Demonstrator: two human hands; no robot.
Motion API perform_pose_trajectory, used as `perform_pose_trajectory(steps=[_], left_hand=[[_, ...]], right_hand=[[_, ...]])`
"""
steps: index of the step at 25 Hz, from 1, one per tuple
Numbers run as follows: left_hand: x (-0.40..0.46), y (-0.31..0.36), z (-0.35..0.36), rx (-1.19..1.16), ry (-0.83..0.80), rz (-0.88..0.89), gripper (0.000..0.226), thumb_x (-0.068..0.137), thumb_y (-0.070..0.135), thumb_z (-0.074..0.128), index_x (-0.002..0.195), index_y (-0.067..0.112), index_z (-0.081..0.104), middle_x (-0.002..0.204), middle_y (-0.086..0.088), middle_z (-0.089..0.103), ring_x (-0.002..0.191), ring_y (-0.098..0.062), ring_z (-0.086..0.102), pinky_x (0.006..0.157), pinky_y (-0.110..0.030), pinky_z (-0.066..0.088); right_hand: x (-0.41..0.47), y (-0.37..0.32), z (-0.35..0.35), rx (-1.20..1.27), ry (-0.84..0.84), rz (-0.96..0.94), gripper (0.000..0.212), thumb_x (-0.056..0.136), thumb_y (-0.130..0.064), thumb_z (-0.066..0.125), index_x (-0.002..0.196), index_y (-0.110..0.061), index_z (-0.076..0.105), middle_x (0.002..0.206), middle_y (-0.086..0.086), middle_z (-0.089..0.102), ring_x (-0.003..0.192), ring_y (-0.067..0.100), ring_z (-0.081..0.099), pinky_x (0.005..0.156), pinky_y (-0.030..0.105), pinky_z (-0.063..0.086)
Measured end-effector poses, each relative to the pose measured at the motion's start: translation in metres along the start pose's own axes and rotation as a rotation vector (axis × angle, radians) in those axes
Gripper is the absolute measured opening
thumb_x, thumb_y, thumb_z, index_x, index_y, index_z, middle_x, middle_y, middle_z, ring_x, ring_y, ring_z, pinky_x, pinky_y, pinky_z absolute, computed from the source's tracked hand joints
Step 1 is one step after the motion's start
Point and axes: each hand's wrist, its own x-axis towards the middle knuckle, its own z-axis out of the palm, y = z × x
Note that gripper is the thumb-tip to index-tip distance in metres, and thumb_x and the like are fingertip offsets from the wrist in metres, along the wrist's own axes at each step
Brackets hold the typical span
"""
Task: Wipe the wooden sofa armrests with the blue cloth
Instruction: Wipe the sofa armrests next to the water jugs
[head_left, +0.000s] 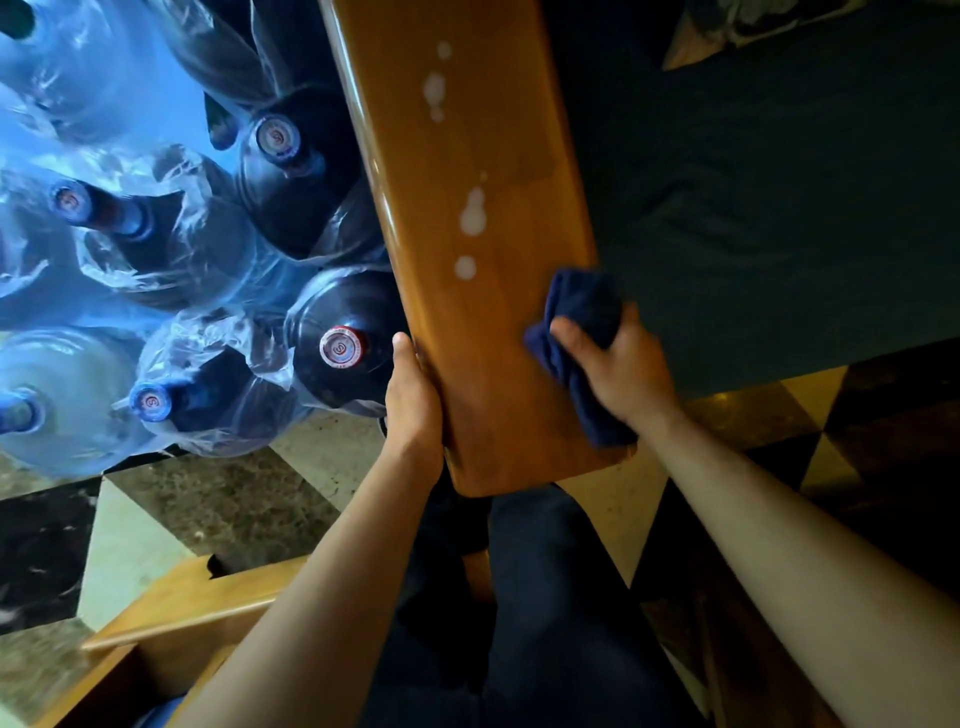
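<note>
A glossy wooden sofa armrest (467, 291) runs from the top centre down to its rounded near end. Pale light spots lie along its middle. My right hand (618, 364) presses a bunched dark blue cloth (576, 332) on the armrest's right edge, near the end. My left hand (413, 400) grips the left edge of the armrest, fingers curled over the side.
Several large water bottles (337, 348) wrapped in clear plastic stand packed against the armrest's left side. A dark green seat cushion (779, 208) lies to the right. Below are my dark trousers (519, 613), a checkered tile floor (218, 509) and another wooden piece (182, 613).
</note>
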Motion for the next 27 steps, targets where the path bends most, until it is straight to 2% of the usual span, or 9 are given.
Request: perform_pose_trajectory(steps=[4, 6, 8, 9, 12, 14, 19, 23, 27], left_hand=[[-0.002, 0.003, 0.000, 0.016, 0.018, -0.003, 0.068, 0.086, 0.077, 0.032, 0.085, 0.030, 0.081, 0.091, 0.000, 0.082, 0.098, -0.024, 0.073, 0.097, -0.051, 0.055], [-0.003, 0.004, -0.004, 0.006, 0.006, -0.007, 0.072, 0.090, 0.074, 0.029, 0.067, 0.028, 0.079, 0.076, 0.002, 0.081, 0.091, -0.025, 0.074, 0.089, -0.047, 0.056], [-0.002, 0.007, -0.009, -0.014, -0.029, -0.016, 0.074, 0.093, 0.073, 0.028, 0.077, 0.021, 0.079, 0.075, -0.001, 0.081, 0.089, -0.027, 0.073, 0.086, -0.046, 0.054], [-0.001, 0.008, -0.013, -0.026, -0.047, -0.020, 0.074, 0.095, 0.072, 0.027, 0.084, 0.019, 0.078, 0.075, -0.002, 0.080, 0.087, -0.026, 0.072, 0.084, -0.045, 0.053], [0.000, 0.016, -0.017, -0.099, -0.082, -0.023, 0.074, 0.100, 0.067, 0.026, 0.095, 0.011, 0.073, 0.083, -0.013, 0.078, 0.082, -0.030, 0.069, 0.081, -0.046, 0.054], [0.000, 0.028, -0.017, -0.163, -0.098, -0.021, 0.072, 0.102, 0.064, 0.028, 0.094, 0.008, 0.072, 0.090, -0.019, 0.075, 0.087, -0.035, 0.069, 0.090, -0.050, 0.055], [0.006, 0.059, -0.025, -0.275, -0.096, -0.039, 0.062, 0.102, 0.064, 0.029, 0.106, 0.018, 0.070, 0.101, -0.014, 0.076, 0.091, -0.034, 0.069, 0.083, -0.046, 0.057], [0.018, 0.080, -0.028, -0.257, -0.153, -0.003, 0.065, 0.103, 0.063, 0.026, 0.103, 0.016, 0.072, 0.087, -0.013, 0.078, 0.069, -0.025, 0.074, 0.057, -0.031, 0.060], [0.015, 0.087, -0.016, -0.255, -0.013, -0.046, 0.059, 0.103, 0.060, 0.035, 0.099, 0.011, 0.068, 0.100, -0.020, 0.072, 0.103, -0.035, 0.067, 0.099, -0.045, 0.053]], right_hand=[[0.090, -0.026, -0.003, 0.129, 0.228, 0.254, 0.069, 0.103, -0.059, 0.043, 0.147, -0.006, 0.050, 0.150, 0.016, 0.054, 0.139, 0.027, 0.050, 0.114, 0.035, 0.036], [0.089, -0.027, -0.001, 0.150, 0.268, 0.363, 0.064, 0.105, -0.058, 0.041, 0.141, -0.007, 0.056, 0.145, 0.018, 0.058, 0.134, 0.027, 0.054, 0.115, 0.039, 0.037], [0.033, -0.027, 0.004, 0.046, 0.235, 0.050, 0.062, 0.102, -0.066, 0.038, 0.115, -0.015, 0.069, 0.118, 0.012, 0.071, 0.110, 0.024, 0.068, 0.098, 0.045, 0.050], [0.000, -0.024, 0.008, -0.086, 0.182, -0.179, 0.062, 0.100, -0.069, 0.037, 0.122, -0.019, 0.067, 0.130, 0.008, 0.068, 0.117, 0.022, 0.065, 0.101, 0.045, 0.048], [-0.053, -0.009, 0.025, -0.739, 0.019, -0.653, 0.080, 0.093, -0.073, 0.047, 0.162, -0.042, 0.020, 0.174, 0.003, 0.004, 0.157, 0.046, 0.004, 0.125, 0.063, 0.011], [-0.043, -0.027, 0.044, -0.827, -0.001, -0.741, 0.091, 0.085, -0.082, 0.045, 0.162, -0.046, 0.012, 0.174, 0.005, -0.002, 0.155, 0.051, -0.004, 0.120, 0.073, 0.008], [0.014, -0.125, 0.111, -0.788, 0.211, -0.526, 0.120, 0.072, -0.067, 0.071, 0.165, -0.022, 0.009, 0.172, 0.019, 0.005, 0.155, 0.053, 0.003, 0.122, 0.069, 0.009], [0.032, -0.156, 0.127, -0.667, 0.326, -0.365, 0.109, 0.085, -0.058, 0.070, 0.163, -0.006, 0.013, 0.171, 0.021, 0.013, 0.157, 0.046, 0.010, 0.126, 0.059, 0.014], [-0.027, -0.103, 0.111, -0.686, 0.271, -0.394, 0.115, 0.084, -0.067, 0.062, 0.163, -0.003, 0.009, 0.172, 0.017, 0.007, 0.159, 0.040, 0.006, 0.127, 0.056, 0.013]])
